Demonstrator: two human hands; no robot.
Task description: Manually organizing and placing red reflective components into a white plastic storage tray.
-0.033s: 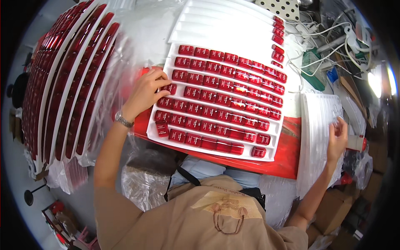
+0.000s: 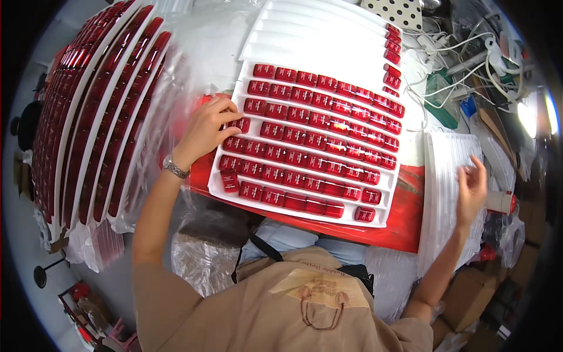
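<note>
Red is massed toward nine o'clock, where filled trays [image 2: 54,227] are stood on edge in a close bank. At the centre, a white tray [image 2: 380,211] is laid on a red surface [image 2: 409,193], its channels packed with small red blocks [image 2: 294,136] in slightly slanting rows. Toward three o'clock, a stack of thin white trays [image 2: 446,188] is set beside it.

The left hand [image 2: 205,132] is held over the white tray's nine o'clock edge, far nearer to the packed rows than the right hand [image 2: 471,190], which is held well apart, over the thin stack, between three and four o'clock from there. The left wrist, banded by a metal watch [image 2: 175,168], is pointed toward one o'clock, with the forearm run in from seven. Fingertips and thumb are set on either side of one end block [image 2: 242,125]; whether it is firmly pinched cannot be told. The right hand's fingers are loosely curled, thumb and forefinger parted, and nothing is seen to be gripped there.

That end block is placed at three o'clock from the left palm, its long axis aligned with its row, roughly nine to three. Between it and its row neighbour [image 2: 271,129], a short bare stretch of channel is left, so that neither is touched by the other.
</note>
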